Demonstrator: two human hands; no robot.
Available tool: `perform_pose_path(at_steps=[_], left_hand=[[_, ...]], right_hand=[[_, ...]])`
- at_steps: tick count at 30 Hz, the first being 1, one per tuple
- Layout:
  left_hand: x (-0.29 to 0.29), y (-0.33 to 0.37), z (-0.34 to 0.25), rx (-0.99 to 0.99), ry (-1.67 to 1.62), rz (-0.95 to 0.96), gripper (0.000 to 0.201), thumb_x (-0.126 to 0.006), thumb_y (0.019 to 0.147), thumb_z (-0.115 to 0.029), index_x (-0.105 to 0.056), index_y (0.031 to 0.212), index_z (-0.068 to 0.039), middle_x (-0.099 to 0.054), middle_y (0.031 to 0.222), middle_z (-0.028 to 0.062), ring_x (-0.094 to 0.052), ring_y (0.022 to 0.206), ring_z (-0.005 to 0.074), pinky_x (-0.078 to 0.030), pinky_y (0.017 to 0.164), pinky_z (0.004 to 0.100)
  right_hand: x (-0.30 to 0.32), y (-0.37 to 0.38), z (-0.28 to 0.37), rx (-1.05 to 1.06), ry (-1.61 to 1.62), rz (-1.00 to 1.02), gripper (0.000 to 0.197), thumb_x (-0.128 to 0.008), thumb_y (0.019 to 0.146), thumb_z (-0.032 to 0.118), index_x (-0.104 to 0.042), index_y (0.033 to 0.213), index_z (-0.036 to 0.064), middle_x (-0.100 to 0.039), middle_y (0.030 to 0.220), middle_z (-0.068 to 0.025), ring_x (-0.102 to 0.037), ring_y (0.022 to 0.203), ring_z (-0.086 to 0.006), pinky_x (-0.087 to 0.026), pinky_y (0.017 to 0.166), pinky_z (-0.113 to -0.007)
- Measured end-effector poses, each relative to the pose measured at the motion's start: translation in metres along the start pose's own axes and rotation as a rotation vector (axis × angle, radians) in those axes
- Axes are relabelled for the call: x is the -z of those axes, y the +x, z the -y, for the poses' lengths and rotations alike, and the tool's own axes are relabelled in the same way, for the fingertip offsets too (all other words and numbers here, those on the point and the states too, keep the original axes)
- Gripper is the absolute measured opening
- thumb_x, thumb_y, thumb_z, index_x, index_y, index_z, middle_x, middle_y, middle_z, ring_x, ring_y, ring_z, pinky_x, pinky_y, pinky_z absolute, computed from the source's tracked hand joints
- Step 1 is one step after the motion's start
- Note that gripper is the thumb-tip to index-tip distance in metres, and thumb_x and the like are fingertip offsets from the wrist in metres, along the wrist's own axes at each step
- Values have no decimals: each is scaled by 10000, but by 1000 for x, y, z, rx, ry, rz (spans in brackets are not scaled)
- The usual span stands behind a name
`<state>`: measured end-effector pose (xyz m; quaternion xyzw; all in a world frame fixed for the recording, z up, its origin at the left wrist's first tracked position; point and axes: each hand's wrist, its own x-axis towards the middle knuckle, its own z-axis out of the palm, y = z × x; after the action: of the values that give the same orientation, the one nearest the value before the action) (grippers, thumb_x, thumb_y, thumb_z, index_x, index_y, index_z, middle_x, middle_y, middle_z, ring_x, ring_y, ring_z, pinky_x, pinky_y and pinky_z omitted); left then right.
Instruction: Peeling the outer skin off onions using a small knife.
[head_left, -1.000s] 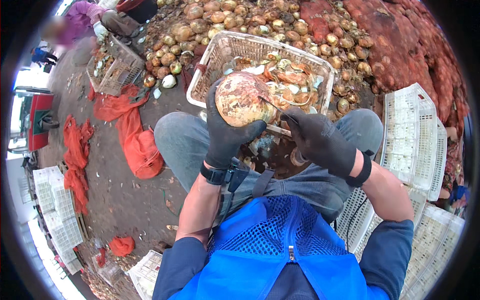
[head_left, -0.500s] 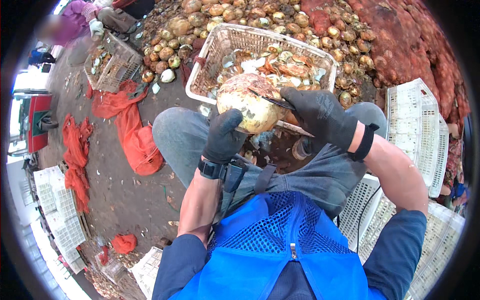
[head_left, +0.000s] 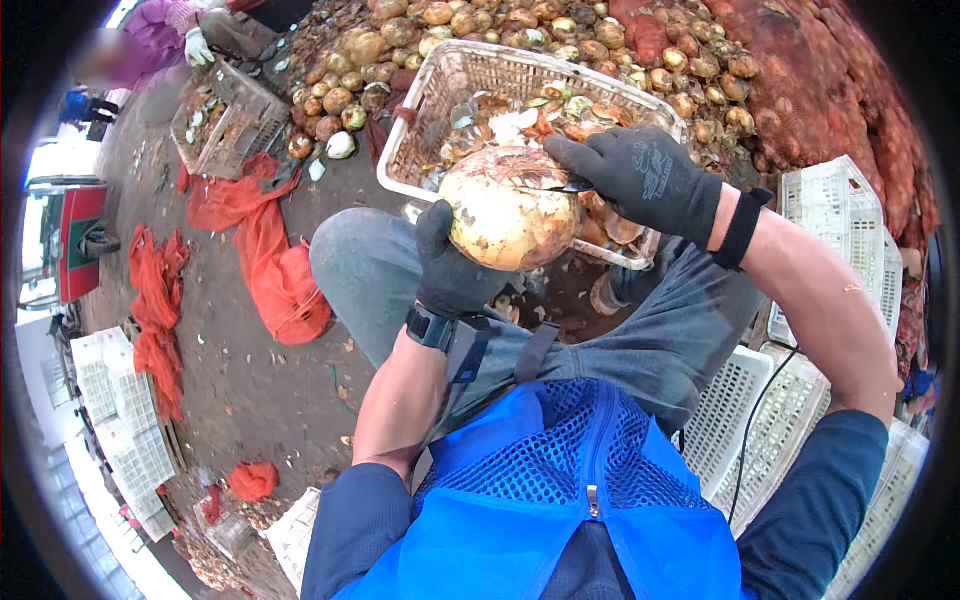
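A large pale onion [head_left: 512,222] with brown, papery patches on its upper side is held up in front of my knees. My left hand [head_left: 448,262], in a dark glove, grips it from the left and below, thumb pressed against its side. My right hand [head_left: 650,182], also gloved, is closed round a small knife [head_left: 572,185]; its handle is hidden in the fist. The short dark blade lies against the onion's upper right surface. Behind the onion stands a white plastic crate [head_left: 520,82] holding onion skins [head_left: 490,105] and pale peelings.
Piled onions [head_left: 350,80] lie beyond the crate, beside red mesh sacks [head_left: 790,90]. White crates [head_left: 835,215] are stacked at right. Red netting [head_left: 280,285] lies on the floor at left. Another person in purple [head_left: 150,45] sits far left near a second crate [head_left: 235,125].
My right hand has moved up and away from my body with the knife, its elbow shifting outward. The onion has turned and moved slightly right.
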<state>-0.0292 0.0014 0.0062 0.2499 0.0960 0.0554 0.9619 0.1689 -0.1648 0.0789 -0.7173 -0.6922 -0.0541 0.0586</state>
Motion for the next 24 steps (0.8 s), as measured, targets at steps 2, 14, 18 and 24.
perform_pose_path(at_steps=[2,14,18,24], left_hand=[[2,-1,0,-27,-25,58,868,-589,909,-587,-300,1581,-121,-393,1594,152,-408,1453,349,-333,1192,567],[51,2,19,140,-637,79,976,-450,848,-778,-332,1582,-146,-390,1596,172,-415,1436,414,-335,1175,628],[43,-1,15,97,-613,110,984,-436,843,-796,-341,1577,-148,-395,1593,170,-423,1432,413,-345,1163,638],[36,-2,11,-9,-433,116,871,-418,916,-685,-366,1553,-93,-449,1557,171,-470,1405,391,-385,1162,588]], right_hand=[[-8,-1,1,-2,25,-15,398,-556,966,173,-497,1358,204,-653,742,-107,-693,651,-329,-534,510,-454],[13,22,-9,173,-116,-20,541,-608,896,132,-486,1412,235,-650,750,-93,-695,652,-314,-531,509,-431],[-5,17,3,25,-47,-78,564,-622,888,128,-484,1422,243,-656,767,-104,-707,701,-324,-539,529,-432],[-34,2,30,-330,650,-114,525,-673,926,210,-531,1427,140,-725,1031,-170,-721,875,-348,-561,755,-415]])
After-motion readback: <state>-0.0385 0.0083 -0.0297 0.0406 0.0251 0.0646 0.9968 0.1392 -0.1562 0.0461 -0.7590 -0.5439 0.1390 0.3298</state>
